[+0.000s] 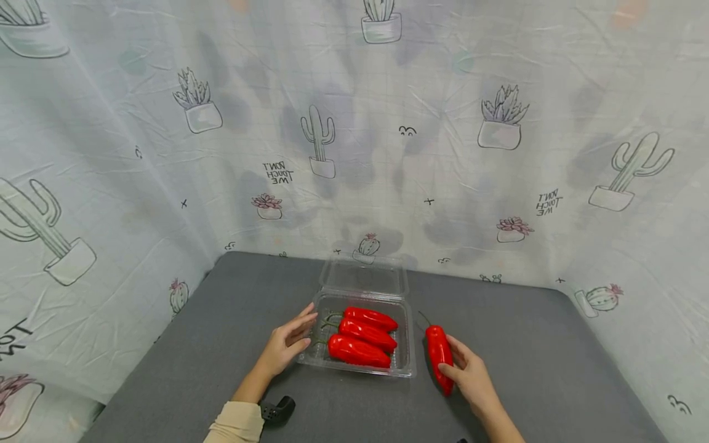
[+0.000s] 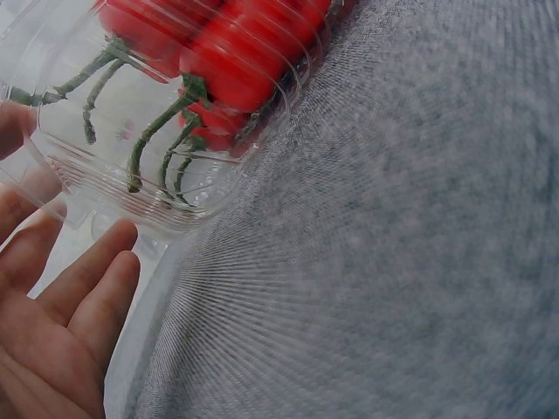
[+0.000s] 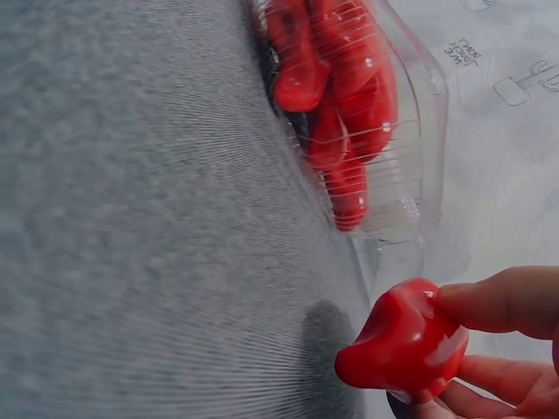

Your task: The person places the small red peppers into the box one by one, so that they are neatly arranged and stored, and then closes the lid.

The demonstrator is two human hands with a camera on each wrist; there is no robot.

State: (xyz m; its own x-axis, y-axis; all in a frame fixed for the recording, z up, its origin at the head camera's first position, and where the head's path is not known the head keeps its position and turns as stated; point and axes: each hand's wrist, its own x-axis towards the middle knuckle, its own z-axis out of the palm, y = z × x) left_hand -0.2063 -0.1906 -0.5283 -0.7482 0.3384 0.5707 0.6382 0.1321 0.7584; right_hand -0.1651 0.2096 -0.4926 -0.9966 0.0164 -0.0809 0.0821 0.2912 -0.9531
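Note:
A red pepper [image 1: 440,355] with a thin stem is pinched between the thumb and fingers of my right hand [image 1: 469,374], just right of the clear plastic box [image 1: 411,344]. In the right wrist view the pepper's pointed end [image 3: 406,345] faces the camera, with its shadow on the cloth beneath. Several red peppers [image 1: 362,334] lie side by side in the box, green stems [image 2: 157,140] toward the left. My left hand [image 1: 285,344] is at the box's left wall, fingers extended and fingertips right at the rim.
The box's hinged clear lid [image 1: 362,277] stands open at the back. A grey cloth [image 1: 221,344] covers the table. Behind and at both sides hangs a pale curtain [image 1: 388,166] printed with cacti. A black device [image 1: 279,409] is strapped at the left wrist.

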